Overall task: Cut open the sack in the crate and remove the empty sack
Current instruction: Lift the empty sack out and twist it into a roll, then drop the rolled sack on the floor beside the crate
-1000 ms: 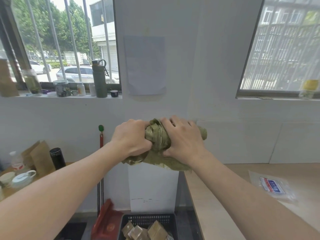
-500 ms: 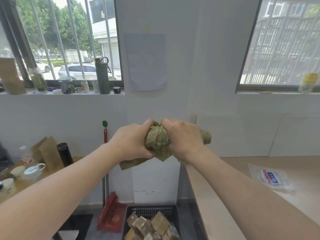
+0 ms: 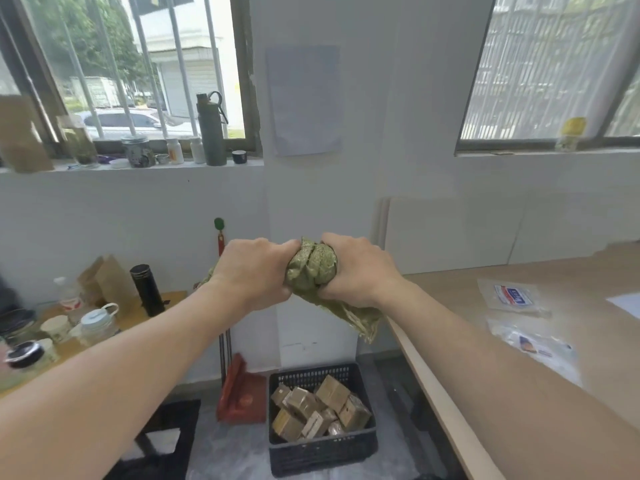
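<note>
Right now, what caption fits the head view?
Left hand and right hand grip the crumpled sack; crate on floor.

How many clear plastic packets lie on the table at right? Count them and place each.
2. The far packet, blue-and-red labelled, lies back on the table; the near packet lies beside the right forearm, which may hide more.

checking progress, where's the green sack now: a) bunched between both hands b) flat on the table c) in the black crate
a: the left hand and right hand both grip the crumpled green sack, held up above the black crate of brown blocks.
</note>
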`<state>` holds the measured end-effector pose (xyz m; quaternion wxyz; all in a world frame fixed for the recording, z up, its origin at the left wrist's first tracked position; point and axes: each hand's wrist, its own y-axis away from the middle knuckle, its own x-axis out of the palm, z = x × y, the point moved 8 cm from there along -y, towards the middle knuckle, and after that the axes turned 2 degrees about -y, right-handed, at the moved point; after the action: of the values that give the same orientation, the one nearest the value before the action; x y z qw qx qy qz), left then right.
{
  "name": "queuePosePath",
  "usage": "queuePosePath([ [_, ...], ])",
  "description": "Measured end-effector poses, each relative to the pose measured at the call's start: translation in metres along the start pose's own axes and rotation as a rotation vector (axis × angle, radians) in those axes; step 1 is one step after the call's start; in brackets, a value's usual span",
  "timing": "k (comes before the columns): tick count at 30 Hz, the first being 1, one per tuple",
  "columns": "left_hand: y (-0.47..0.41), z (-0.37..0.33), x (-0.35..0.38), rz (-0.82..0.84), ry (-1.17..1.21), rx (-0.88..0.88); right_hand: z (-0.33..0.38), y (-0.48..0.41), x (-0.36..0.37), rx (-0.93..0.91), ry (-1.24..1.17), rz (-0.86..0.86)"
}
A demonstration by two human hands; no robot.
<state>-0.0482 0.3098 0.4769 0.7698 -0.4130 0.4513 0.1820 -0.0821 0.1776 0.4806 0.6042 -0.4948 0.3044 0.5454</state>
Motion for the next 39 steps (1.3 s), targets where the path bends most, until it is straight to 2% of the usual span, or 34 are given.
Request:
queuePosePath([
  [5, 0.026, -0.011, 0.005, -0.029, 0.037, 0.051, 0.004, 0.031, 0.013, 0.085, 0.007, 0.041],
  [8, 0.03, -0.03, 0.017, -0.111, 0.085, 0.058, -0.016, 0.048, 0.026, 0.198, 0.03, 0.036],
  [9, 0.03, -0.037, 0.025, -0.091, 0.103, 0.049, -0.025, 0.053, 0.033, 0.245, 0.037, 0.038],
  [12, 0.038, -0.052, 0.062, 0.045, 0.151, -0.063, -0.06, 0.073, 0.061, 0.4, -0.029, 0.056],
  [18, 0.088, -0.11, 0.136, 0.204, 0.455, -0.245, -0.146, 0.133, 0.141, 0.709, -0.396, 0.071],
  [24, 0.144, -0.168, 0.222, 0.368, 0.674, -0.61, -0.223, 0.199, 0.222, 0.963, -0.556, 0.113],
  [30, 0.221, -0.214, 0.323, 0.479, 0.812, -0.804, -0.275, 0.256, 0.336, 1.084, -0.628, 0.185],
  [39, 0.354, -0.277, 0.545, 0.558, 0.902, -0.931, -0.364, 0.33, 0.582, 1.125, -0.449, 0.297],
])
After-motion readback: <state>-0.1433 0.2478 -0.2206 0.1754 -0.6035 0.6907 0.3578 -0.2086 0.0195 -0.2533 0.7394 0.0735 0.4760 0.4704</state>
